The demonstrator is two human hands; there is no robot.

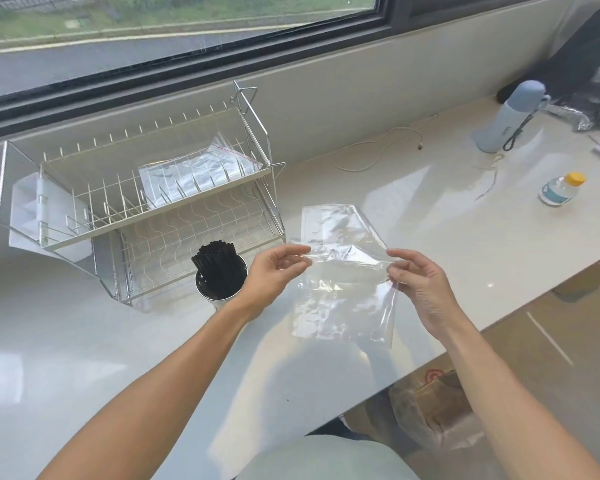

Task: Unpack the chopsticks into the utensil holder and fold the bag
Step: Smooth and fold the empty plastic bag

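A clear plastic bag [343, 271] is held above the white counter, bent along a crease between my hands. My left hand [274, 271] pinches the crease's left end between thumb and fingers. My right hand [420, 285] pinches its right end. The bag's far half lies flat toward the window and its near half hangs down toward me. Black chopsticks [217, 268] stand bundled in a round metal utensil holder [219, 297], just left of my left wrist.
A two-tier wire dish rack [146, 188] stands behind the holder, with another clear bag [194, 174] on its upper shelf. At the right are a pale blue flask [510, 119], a small yellow-capped bottle [561, 188] and a white cable [378, 150]. The counter edge [465, 341] runs diagonally at the right.
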